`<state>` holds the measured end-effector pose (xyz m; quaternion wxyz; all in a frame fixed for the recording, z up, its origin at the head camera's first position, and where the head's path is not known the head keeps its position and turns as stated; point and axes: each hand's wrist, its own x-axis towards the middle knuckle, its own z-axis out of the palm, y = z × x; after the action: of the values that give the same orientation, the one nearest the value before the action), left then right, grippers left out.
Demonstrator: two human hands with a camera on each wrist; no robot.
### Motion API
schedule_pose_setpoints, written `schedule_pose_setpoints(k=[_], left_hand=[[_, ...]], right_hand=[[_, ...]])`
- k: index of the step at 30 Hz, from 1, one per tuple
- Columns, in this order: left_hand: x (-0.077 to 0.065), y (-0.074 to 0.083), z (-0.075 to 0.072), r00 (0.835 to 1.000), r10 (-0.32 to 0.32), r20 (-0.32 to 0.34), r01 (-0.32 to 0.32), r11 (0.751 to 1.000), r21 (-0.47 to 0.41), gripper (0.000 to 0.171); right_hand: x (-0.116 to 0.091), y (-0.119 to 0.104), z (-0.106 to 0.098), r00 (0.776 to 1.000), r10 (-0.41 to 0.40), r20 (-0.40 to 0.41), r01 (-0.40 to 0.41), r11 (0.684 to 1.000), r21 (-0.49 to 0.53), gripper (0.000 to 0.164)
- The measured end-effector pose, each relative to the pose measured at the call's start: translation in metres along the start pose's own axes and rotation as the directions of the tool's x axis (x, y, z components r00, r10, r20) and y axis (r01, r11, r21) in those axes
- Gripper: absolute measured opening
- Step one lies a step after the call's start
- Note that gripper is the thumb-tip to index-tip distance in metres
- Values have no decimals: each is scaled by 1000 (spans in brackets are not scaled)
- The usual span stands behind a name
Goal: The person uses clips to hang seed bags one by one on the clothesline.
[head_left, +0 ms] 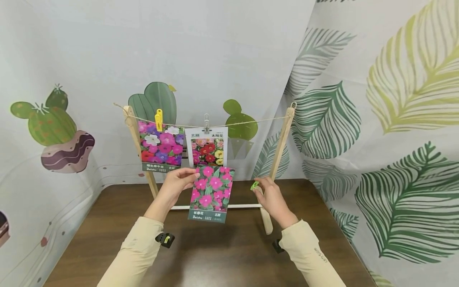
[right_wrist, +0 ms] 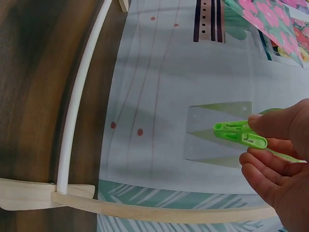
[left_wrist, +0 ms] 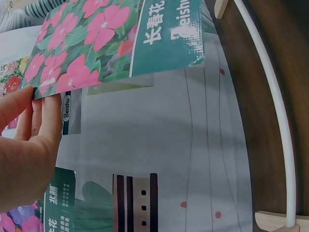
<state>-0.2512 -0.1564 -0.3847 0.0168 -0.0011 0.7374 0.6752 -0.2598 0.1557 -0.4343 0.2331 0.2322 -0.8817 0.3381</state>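
Observation:
My left hand (head_left: 175, 184) pinches the left edge of a seed packet (head_left: 211, 194) with pink flowers and a dark green lower band. The packet is held in front of the line, overlapping the bottom of a white packet (head_left: 208, 145) behind it. Between thumb and fingers, my right hand (head_left: 271, 198) holds a small green clothespin (right_wrist: 239, 133), to the right of the pink packet and apart from it. On the string (head_left: 258, 120) hang the white packet, under a grey clip (head_left: 206, 124), and a petunia packet (head_left: 163, 146), under a yellow clothespin (head_left: 159, 120).
Two wooden posts (head_left: 281, 145) carry the string across a brown table (head_left: 143, 247). A white rod (head_left: 244, 206) joins them low down, and a wooden foot (head_left: 266, 221) points toward me. Printed cloth (head_left: 229, 48) with cacti and leaves hangs behind.

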Motion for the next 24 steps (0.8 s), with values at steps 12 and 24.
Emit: schedule_pose_setpoints(k=[12,24], left_hand=[[4,12,8,999,36,-13,-36,999,5,33],[7,24,17,999,40,-36,-39,999,16,32]], right_hand=[[10,-4,-11,998,-62,-32,61,997,-40,31],[19,-10,-26,998,-62,-20,61,997,-39,34]])
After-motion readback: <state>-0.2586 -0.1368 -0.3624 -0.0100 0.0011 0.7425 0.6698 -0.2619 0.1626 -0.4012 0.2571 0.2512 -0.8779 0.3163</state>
